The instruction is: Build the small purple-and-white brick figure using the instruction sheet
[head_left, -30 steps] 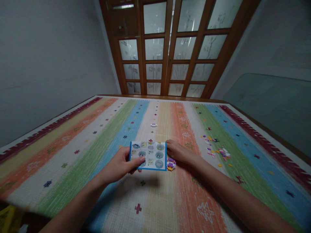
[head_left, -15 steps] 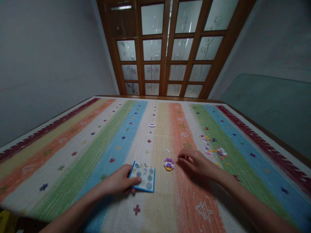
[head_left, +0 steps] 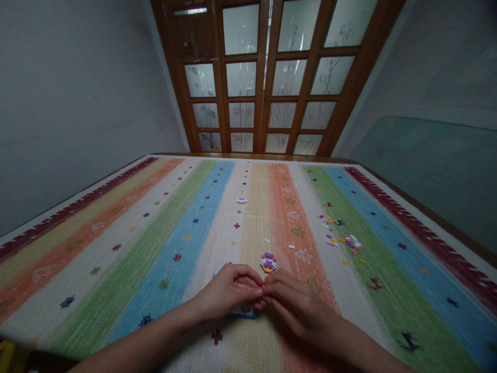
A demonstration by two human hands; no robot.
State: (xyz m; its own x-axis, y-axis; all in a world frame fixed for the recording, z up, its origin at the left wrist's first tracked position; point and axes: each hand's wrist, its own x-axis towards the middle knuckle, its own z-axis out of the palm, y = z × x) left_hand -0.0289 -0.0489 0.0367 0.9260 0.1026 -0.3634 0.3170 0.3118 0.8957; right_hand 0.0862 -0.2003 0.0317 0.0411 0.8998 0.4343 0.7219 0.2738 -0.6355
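Note:
My left hand [head_left: 233, 291] and my right hand [head_left: 297, 303] meet fingertip to fingertip above the near middle of the table. Both are closed in a pinch, and whatever tiny thing sits between the fingers is too small to make out. Beneath my left hand lies the blue-edged instruction leaflet [head_left: 245, 314], mostly covered. Just beyond my fingertips rests a round cluster of small purple, white and yellow building bricks [head_left: 268, 262]. A small white brick [head_left: 291, 247] lies to the right of it, and a small white piece [head_left: 267, 241] lies behind it.
Loose purple, white, pink and yellow bricks [head_left: 351, 242] are scattered on the right. A small white and purple brick assembly [head_left: 241, 200] stands farther back. A striped tablecloth [head_left: 147, 269] covers the table, with wooden glazed doors [head_left: 267, 77] behind.
My left hand has let go of the leaflet, which now lies on the table. My right hand has moved left and nearer, meeting my left fingertips. A white brick now shows where it was.

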